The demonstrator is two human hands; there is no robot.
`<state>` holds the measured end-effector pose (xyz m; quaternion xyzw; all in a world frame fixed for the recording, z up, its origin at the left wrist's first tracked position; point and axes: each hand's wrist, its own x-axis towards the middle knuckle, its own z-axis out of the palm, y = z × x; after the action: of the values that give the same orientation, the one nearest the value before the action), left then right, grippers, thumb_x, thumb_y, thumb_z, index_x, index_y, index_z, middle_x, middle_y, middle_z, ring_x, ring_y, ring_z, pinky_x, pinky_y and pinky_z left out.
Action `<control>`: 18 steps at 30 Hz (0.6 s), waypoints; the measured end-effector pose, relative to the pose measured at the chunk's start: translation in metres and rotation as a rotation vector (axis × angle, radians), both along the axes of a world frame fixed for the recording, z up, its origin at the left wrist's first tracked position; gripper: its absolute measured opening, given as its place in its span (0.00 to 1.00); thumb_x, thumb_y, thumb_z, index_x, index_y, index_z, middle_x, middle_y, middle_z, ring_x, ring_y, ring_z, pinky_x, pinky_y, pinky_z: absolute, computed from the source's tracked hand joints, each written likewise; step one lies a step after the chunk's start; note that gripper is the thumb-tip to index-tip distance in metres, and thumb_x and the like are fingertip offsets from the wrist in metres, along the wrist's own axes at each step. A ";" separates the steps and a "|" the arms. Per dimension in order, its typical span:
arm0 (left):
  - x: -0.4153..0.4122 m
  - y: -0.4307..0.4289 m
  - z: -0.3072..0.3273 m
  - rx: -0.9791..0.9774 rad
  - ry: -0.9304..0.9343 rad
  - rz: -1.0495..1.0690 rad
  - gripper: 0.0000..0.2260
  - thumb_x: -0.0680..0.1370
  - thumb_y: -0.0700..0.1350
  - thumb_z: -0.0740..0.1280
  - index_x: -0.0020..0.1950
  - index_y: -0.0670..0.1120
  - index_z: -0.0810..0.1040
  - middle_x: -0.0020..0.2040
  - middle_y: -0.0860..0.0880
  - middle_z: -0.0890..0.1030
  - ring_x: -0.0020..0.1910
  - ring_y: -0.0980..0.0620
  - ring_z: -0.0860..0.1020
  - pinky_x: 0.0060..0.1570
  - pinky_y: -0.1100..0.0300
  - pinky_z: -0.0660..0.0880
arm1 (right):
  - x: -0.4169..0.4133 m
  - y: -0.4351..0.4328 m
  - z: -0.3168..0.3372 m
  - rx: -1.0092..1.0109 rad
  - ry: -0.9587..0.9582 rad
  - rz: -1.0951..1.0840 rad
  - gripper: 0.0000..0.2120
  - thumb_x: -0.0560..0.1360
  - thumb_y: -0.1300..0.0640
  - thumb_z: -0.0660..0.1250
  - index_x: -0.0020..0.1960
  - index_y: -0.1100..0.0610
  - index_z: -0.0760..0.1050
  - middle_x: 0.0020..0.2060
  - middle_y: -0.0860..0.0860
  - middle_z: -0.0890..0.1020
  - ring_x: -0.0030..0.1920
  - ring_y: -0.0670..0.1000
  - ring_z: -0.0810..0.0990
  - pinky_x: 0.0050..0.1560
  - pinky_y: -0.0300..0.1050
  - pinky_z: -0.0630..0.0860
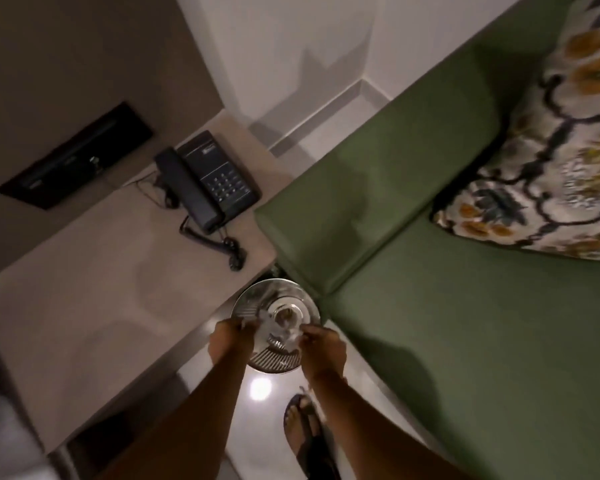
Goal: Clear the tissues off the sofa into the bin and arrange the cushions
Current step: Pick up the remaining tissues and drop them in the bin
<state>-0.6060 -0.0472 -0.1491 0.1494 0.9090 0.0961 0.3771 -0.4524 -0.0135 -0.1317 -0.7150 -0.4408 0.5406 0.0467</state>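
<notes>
A: Where are the hands?

B: Left hand and right hand are close together, pinching pale tissue over the bin — directly below.

A: Cushions?

B: Floral cushion sits far right on the sofa — nearer the right hand.

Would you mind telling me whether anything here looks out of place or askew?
Only the floral cushion stands out: it lies tilted across the green sofa instead of squared against the backrest. The phone sits tidily, and no tissues show on the seat.
</notes>
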 end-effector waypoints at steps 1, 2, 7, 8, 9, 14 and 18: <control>-0.004 0.000 -0.010 -0.001 -0.023 -0.007 0.17 0.72 0.57 0.70 0.51 0.44 0.84 0.50 0.39 0.85 0.48 0.39 0.81 0.51 0.52 0.77 | -0.005 0.003 -0.009 -0.006 -0.025 0.019 0.12 0.72 0.57 0.67 0.53 0.49 0.84 0.53 0.53 0.85 0.55 0.56 0.81 0.57 0.42 0.74; -0.006 0.002 -0.015 0.009 -0.056 -0.012 0.20 0.71 0.58 0.71 0.53 0.45 0.83 0.52 0.39 0.85 0.50 0.39 0.81 0.52 0.50 0.79 | -0.008 0.007 -0.016 -0.012 -0.045 0.050 0.12 0.73 0.55 0.67 0.54 0.49 0.83 0.54 0.53 0.85 0.56 0.57 0.81 0.55 0.41 0.74; -0.011 -0.004 -0.015 0.050 -0.075 0.036 0.21 0.71 0.60 0.66 0.57 0.48 0.82 0.53 0.39 0.84 0.51 0.36 0.81 0.53 0.46 0.80 | -0.002 0.011 -0.037 -0.063 -0.070 0.145 0.17 0.72 0.52 0.69 0.60 0.50 0.79 0.60 0.52 0.82 0.61 0.57 0.79 0.62 0.46 0.73; -0.009 -0.006 -0.007 0.047 -0.029 0.010 0.18 0.73 0.57 0.65 0.56 0.50 0.83 0.53 0.38 0.84 0.52 0.36 0.81 0.53 0.49 0.78 | 0.003 0.010 -0.033 -0.069 -0.049 0.121 0.17 0.71 0.54 0.69 0.61 0.50 0.79 0.60 0.53 0.82 0.61 0.57 0.79 0.64 0.47 0.74; -0.008 -0.009 0.001 0.033 0.017 -0.017 0.15 0.73 0.54 0.63 0.54 0.50 0.83 0.52 0.38 0.84 0.51 0.36 0.81 0.51 0.52 0.77 | 0.010 0.009 -0.029 -0.065 -0.029 0.101 0.17 0.71 0.54 0.70 0.60 0.50 0.80 0.59 0.53 0.82 0.60 0.56 0.79 0.64 0.48 0.74; 0.023 -0.014 0.056 0.038 0.097 -0.203 0.12 0.75 0.50 0.62 0.49 0.50 0.84 0.47 0.41 0.85 0.47 0.38 0.82 0.43 0.56 0.72 | 0.056 0.012 0.014 -0.012 0.013 0.140 0.12 0.72 0.58 0.71 0.55 0.52 0.82 0.50 0.53 0.86 0.53 0.56 0.83 0.56 0.46 0.77; 0.078 0.004 0.111 0.052 0.167 -0.473 0.13 0.77 0.53 0.61 0.54 0.54 0.82 0.52 0.43 0.85 0.50 0.41 0.82 0.47 0.54 0.76 | 0.114 0.030 0.067 0.043 0.029 0.140 0.11 0.71 0.60 0.72 0.54 0.55 0.83 0.46 0.53 0.85 0.48 0.51 0.81 0.48 0.36 0.71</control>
<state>-0.5281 -0.0429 -0.0386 0.3748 0.8740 0.0158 0.3089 -0.3388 0.0162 -0.0646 -0.6732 -0.5007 0.5433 0.0307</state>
